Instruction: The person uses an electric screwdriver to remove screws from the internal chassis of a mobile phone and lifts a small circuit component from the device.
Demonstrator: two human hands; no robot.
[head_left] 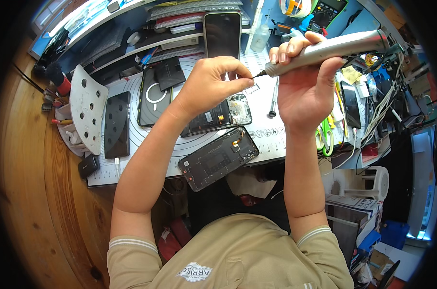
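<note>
My right hand is wrapped around a thick silver electric screwdriver, raised over the right of the bench with its tip pointing left. At that tip, the thumb and fingers of my left hand are pinched on the thin dark bit. Whether a screw is also between those fingertips cannot be seen. Below my left hand lies an opened phone, partly hidden by the hand, with its bare circuit board at the right end. Nearer to me, a detached black phone back cover overhangs the mat's front edge.
A slim screwdriver lies below the right hand. Behind the left wrist are a phone back with a white ring and a dark flat panel. One phone stands upright, another lies left. Green-handled scissors and cables are right.
</note>
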